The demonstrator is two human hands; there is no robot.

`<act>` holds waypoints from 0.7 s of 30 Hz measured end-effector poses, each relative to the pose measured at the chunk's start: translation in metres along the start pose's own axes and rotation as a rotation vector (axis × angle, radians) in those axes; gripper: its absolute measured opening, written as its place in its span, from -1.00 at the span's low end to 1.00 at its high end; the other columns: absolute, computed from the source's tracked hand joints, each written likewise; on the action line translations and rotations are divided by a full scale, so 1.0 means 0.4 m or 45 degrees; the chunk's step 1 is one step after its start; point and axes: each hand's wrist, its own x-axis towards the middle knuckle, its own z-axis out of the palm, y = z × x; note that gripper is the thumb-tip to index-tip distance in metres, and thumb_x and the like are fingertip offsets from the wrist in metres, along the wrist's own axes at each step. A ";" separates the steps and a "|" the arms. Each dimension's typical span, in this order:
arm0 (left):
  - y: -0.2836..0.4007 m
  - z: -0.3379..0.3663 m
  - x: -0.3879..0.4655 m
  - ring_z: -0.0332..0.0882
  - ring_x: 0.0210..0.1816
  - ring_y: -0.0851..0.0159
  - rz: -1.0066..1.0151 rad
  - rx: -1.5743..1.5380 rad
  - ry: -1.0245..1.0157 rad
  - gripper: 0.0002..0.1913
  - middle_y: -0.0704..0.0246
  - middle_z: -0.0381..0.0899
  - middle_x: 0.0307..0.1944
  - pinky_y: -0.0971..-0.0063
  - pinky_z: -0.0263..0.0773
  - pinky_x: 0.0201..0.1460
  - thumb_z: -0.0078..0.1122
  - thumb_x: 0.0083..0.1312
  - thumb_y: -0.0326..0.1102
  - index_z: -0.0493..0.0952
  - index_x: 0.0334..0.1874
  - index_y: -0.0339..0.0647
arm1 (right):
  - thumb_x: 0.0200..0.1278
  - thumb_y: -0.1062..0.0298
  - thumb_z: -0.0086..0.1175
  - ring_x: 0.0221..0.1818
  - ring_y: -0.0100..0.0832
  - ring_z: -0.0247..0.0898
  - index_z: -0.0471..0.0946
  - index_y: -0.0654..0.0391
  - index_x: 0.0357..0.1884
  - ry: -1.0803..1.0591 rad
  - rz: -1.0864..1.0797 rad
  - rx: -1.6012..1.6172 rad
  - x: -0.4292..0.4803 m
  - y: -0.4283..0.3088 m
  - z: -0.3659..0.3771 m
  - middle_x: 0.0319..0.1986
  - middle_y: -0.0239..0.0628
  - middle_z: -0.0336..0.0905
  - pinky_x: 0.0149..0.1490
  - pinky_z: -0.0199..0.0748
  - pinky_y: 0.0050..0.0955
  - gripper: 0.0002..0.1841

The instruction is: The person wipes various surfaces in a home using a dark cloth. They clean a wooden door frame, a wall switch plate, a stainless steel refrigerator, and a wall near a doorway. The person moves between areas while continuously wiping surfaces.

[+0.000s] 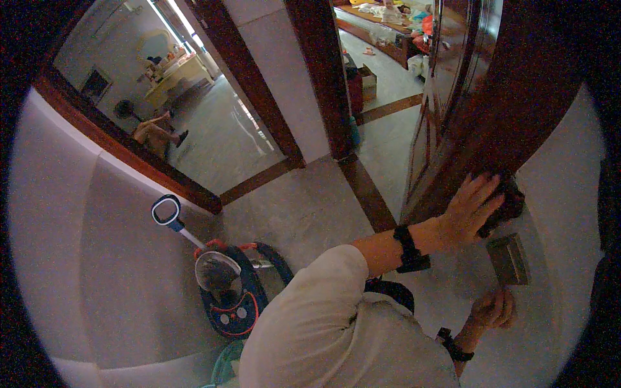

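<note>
My left hand [471, 209] is raised in front of me, fingers spread, with its back to the camera. It lies over or against a dark, lumpy thing [514, 199] beside the dark wooden door frame; what that thing is, I cannot tell. Just below it, a rectangular switch-like plate [508, 259] shows on the pale wall. My right hand [494, 309] is under this plate with its fingers curled, and whether anything is between them is hidden. A black band [408, 248] circles my left wrist, and another black band [454, 345] is on the right.
A dark blue child's ride-on toy [233, 300] with red trim and a push handle [166, 210] stands by the left wall. A glossy brown door [451, 87] stands ajar, a bed [378, 22] beyond it. Through the left doorway, a person's legs [157, 131] and a fan [124, 109] show.
</note>
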 end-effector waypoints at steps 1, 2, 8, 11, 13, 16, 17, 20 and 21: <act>-0.008 0.008 -0.011 0.11 0.29 -0.18 -0.012 0.035 0.053 -0.22 -0.04 0.04 0.35 -0.22 -0.01 0.31 0.42 -0.16 -0.28 0.29 0.18 -0.30 | 0.32 0.28 -0.01 -0.17 -0.32 0.49 0.52 0.07 -0.20 0.037 -0.010 0.007 -0.002 -0.001 0.000 -0.19 -0.30 0.57 -0.04 0.30 -0.34 -0.86; -0.016 0.018 -0.033 0.11 0.28 -0.19 -0.042 0.075 0.052 -0.22 -0.06 0.04 0.35 -0.22 -0.03 0.31 0.41 -0.15 -0.27 0.28 0.19 -0.31 | 0.32 0.28 -0.01 -0.17 -0.32 0.49 0.51 0.07 -0.19 0.028 -0.021 -0.003 -0.002 -0.003 0.001 -0.19 -0.30 0.56 -0.04 0.30 -0.34 -0.86; -0.053 0.036 -0.185 -0.05 0.33 -0.28 -0.113 0.096 -0.039 -0.15 -0.14 -0.11 0.37 -0.22 -0.12 0.33 0.37 -0.07 -0.26 0.10 0.28 -0.26 | 0.26 0.33 0.05 -0.13 -0.31 0.47 0.50 0.04 -0.16 -0.029 0.020 0.015 -0.011 0.001 -0.016 -0.19 -0.28 0.54 -0.02 0.35 -0.32 -0.86; -0.043 0.003 -0.143 -0.15 0.37 -0.32 -0.083 0.065 0.048 -0.10 -0.18 -0.20 0.39 -0.22 -0.16 0.34 0.34 -0.03 -0.26 0.01 0.34 -0.23 | 0.25 0.35 0.06 -0.16 -0.30 0.48 0.51 0.03 -0.15 -0.058 0.027 0.082 -0.012 0.009 -0.021 -0.21 -0.29 0.54 -0.07 0.41 -0.28 -0.86; -0.032 -0.019 -0.069 -0.22 0.39 -0.35 -0.026 0.037 0.137 -0.07 -0.20 -0.25 0.39 -0.22 -0.19 0.35 0.33 0.00 -0.25 -0.06 0.38 -0.21 | 0.25 0.36 0.05 -0.18 -0.28 0.49 0.51 0.03 -0.15 -0.103 0.018 0.113 -0.011 0.012 -0.019 -0.22 -0.29 0.55 -0.12 0.43 -0.28 -0.86; -0.012 -0.038 0.048 -0.23 0.40 -0.34 0.080 -0.033 0.287 -0.10 -0.19 -0.27 0.40 -0.16 -0.17 0.36 0.29 0.03 -0.28 -0.05 0.39 -0.17 | 0.26 0.35 0.05 -0.23 -0.27 0.50 0.51 0.02 -0.16 -0.110 -0.029 0.141 -0.010 0.012 -0.015 -0.24 -0.30 0.55 -0.19 0.45 -0.28 -0.87; -0.006 -0.045 0.074 -0.22 0.40 -0.33 0.055 -0.057 0.315 -0.12 -0.19 -0.27 0.40 -0.14 -0.15 0.37 0.27 0.05 -0.29 -0.05 0.39 -0.15 | 0.26 0.35 0.05 -0.24 -0.27 0.50 0.51 0.01 -0.16 -0.104 -0.051 0.147 -0.009 0.010 -0.014 -0.24 -0.31 0.56 -0.21 0.45 -0.28 -0.87; 0.002 -0.047 0.091 -0.19 0.40 -0.30 -0.078 -0.043 0.263 -0.17 -0.16 -0.23 0.41 -0.08 -0.13 0.38 0.21 0.09 -0.30 -0.03 0.40 -0.14 | 0.28 0.31 0.04 -0.20 -0.30 0.49 0.51 0.01 -0.16 -0.142 0.013 0.109 -0.007 0.004 -0.015 -0.21 -0.32 0.55 -0.13 0.40 -0.30 -0.87; 0.002 -0.044 0.078 -0.16 0.40 -0.27 -0.091 -0.041 0.260 -0.17 -0.14 -0.20 0.40 -0.05 -0.12 0.38 0.20 0.10 -0.30 -0.03 0.40 -0.17 | 0.28 0.31 0.05 -0.18 -0.31 0.48 0.51 0.00 -0.16 -0.107 0.009 0.082 -0.005 0.003 -0.016 -0.20 -0.33 0.54 -0.10 0.38 -0.30 -0.87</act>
